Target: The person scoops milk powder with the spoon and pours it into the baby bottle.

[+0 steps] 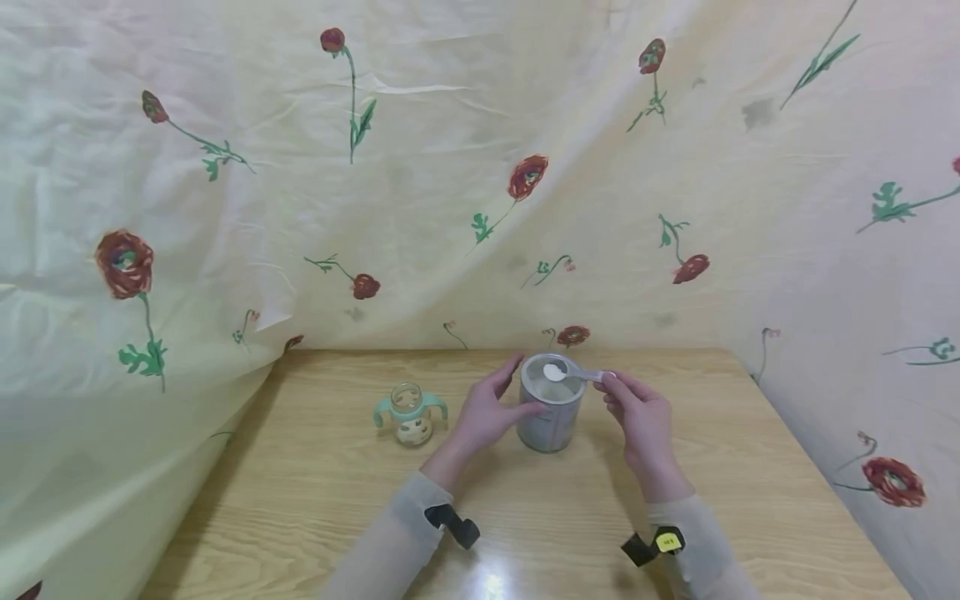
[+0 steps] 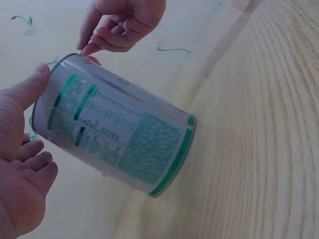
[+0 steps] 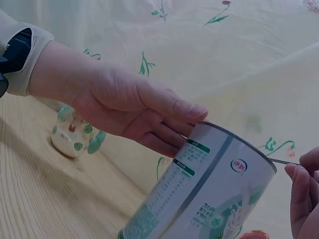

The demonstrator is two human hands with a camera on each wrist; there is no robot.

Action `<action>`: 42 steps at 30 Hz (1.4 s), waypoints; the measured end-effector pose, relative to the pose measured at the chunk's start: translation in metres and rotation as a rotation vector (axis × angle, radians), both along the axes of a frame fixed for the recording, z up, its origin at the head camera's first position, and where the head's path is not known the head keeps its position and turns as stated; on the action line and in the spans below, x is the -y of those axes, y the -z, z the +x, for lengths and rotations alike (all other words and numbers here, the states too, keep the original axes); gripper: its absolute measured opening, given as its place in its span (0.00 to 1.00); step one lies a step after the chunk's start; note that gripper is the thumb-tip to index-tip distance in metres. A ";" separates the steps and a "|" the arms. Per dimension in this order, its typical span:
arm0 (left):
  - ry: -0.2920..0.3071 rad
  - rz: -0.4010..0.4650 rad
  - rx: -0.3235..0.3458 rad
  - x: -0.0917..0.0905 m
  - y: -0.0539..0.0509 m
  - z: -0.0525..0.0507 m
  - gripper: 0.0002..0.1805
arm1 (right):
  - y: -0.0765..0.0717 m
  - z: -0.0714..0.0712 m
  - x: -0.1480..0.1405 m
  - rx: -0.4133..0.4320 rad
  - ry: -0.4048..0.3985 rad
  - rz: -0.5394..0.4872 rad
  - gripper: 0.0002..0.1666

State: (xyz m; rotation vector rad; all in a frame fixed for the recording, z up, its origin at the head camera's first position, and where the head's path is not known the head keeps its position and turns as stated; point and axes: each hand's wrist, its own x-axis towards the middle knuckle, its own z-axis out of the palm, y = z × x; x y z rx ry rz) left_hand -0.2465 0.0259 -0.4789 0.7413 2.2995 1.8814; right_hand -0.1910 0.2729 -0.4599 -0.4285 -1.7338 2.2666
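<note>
A milk powder can (image 1: 546,427), white with green print, stands on the table without a lid. My left hand (image 1: 483,412) holds it round the upper side, thumb toward me and the other fingers at the far left. Above the open mouth is a scoop (image 1: 589,375) heaped with white powder (image 1: 555,372). The right hand (image 1: 645,417) pinches its handle at the can's right. In the left wrist view the can (image 2: 114,127) shows its printed side. The right wrist view catches only part of the right hand (image 3: 305,199) and the scoop's thin handle (image 3: 285,162).
Left of the can stands a clear baby bottle (image 1: 412,429) with mint-green handles and an open top. The wooden table (image 1: 300,500) ends at the back against a flower-patterned cloth (image 1: 450,208). This cloth hangs along both sides too.
</note>
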 end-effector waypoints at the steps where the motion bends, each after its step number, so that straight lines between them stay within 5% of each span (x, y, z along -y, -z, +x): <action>1: -0.004 -0.004 -0.001 0.001 -0.002 0.000 0.52 | -0.001 0.000 0.000 0.000 0.001 -0.008 0.05; 9: -0.058 -0.007 -0.023 0.022 -0.016 0.004 0.40 | -0.014 0.003 0.005 0.004 -0.011 -0.075 0.04; 20: -0.128 0.051 -0.101 0.080 -0.035 0.012 0.37 | -0.029 0.005 0.022 -0.032 -0.049 -0.125 0.03; 34: -0.246 0.050 -0.057 0.166 -0.013 0.003 0.37 | -0.049 0.003 0.053 -0.098 -0.075 -0.236 0.08; 42: -0.217 0.045 -0.011 0.195 0.008 -0.002 0.40 | -0.058 0.004 0.085 -0.150 -0.124 -0.241 0.14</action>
